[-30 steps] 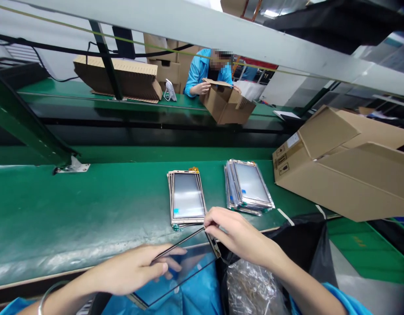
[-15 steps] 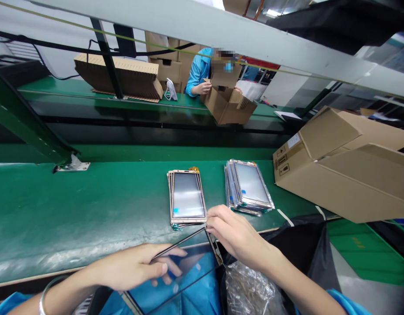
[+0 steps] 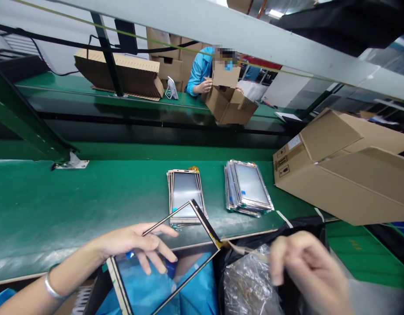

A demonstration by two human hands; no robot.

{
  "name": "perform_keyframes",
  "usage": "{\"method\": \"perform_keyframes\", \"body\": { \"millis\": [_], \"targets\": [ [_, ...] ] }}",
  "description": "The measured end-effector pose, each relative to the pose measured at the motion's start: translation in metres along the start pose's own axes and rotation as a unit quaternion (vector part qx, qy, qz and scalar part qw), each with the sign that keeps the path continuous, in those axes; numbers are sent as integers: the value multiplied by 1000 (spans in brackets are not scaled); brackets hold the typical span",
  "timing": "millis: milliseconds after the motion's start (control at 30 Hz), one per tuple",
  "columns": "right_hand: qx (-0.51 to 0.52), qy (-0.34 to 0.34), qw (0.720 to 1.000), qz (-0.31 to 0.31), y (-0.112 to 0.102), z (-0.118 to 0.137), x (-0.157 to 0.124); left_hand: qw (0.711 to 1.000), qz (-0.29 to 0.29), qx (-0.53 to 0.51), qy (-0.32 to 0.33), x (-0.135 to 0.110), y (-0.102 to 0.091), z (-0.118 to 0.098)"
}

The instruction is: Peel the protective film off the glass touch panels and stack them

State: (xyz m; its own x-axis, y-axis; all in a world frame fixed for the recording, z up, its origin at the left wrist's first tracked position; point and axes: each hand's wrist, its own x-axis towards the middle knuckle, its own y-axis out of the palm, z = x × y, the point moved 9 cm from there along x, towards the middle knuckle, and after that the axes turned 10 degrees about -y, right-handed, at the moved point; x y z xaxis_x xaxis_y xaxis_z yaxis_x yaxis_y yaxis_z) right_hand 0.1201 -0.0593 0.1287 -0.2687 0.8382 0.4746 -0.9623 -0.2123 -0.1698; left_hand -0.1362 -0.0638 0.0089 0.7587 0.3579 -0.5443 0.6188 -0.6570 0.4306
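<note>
My left hand [image 3: 136, 247] grips a clear glass screen panel [image 3: 165, 267] with a dark border, tilted up over my lap near the bench's front edge. My right hand [image 3: 303, 267] is blurred by motion at the lower right, over a black bag [image 3: 303, 227] that holds crumpled clear film [image 3: 251, 284]. A thin strip of film stretches from the panel's right corner towards my right hand. On the green bench [image 3: 73, 205] lie two stacks of screen panels: a bare stack [image 3: 186, 192] just beyond the held panel and a film-wrapped stack [image 3: 249, 186] to its right.
A large open cardboard box [image 3: 346, 166] lies on its side at the right of the bench. Across a dark conveyor, a person in a blue top handles a cardboard box [image 3: 230, 105]. Stacked flat cardboard [image 3: 123, 74] rests at the far left. A green frame post [image 3: 21, 118] slants at left.
My left hand has raised and tilted the panel upward. My right hand has pulled away from the panel's corner to the right, over the black bag, drawing a film strip off.
</note>
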Motion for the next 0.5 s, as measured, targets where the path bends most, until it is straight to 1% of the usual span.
{"method": "perform_keyframes", "body": {
  "millis": [33, 67, 100, 133, 167, 200, 267, 300, 333, 400, 500],
  "targets": [
    [-29, -14, 997, -66, -16, 3, 1, 1000, -8, 15, -3, -1, 0, -1],
    [-72, -30, 990, -114, -27, 4, 4, 999, -16, 37, -8, -2, 2, -2],
    [-119, -44, 983, -130, -29, 3, 8, 998, -26, 64, -14, -2, 5, -3],
    [-162, -51, 979, -109, -22, 0, 14, 995, -36, 95, -20, -2, 9, -5],
    [-196, -50, 978, -50, -6, -7, 23, 990, -46, 132, -23, -3, 14, -7],
    [-215, -45, 975, 32, 15, -16, 30, 983, -57, 174, -19, -3, 19, -11],
    [-224, -26, 956, 188, 56, -31, 37, 960, -87, 267, 7, -6, 28, -20],
    [-222, -16, 944, 245, 70, -36, 37, 944, -105, 312, 23, -8, 31, -25],
    [-220, -4, 932, 287, 80, -39, 37, 928, -123, 351, 37, -10, 33, -29],
    [-223, 15, 913, 340, 90, -40, 36, 900, -152, 406, 48, -15, 35, -32],
    [-236, 26, 895, 379, 93, -38, 33, 873, -174, 453, 45, -18, 36, -33]
  ]
}}
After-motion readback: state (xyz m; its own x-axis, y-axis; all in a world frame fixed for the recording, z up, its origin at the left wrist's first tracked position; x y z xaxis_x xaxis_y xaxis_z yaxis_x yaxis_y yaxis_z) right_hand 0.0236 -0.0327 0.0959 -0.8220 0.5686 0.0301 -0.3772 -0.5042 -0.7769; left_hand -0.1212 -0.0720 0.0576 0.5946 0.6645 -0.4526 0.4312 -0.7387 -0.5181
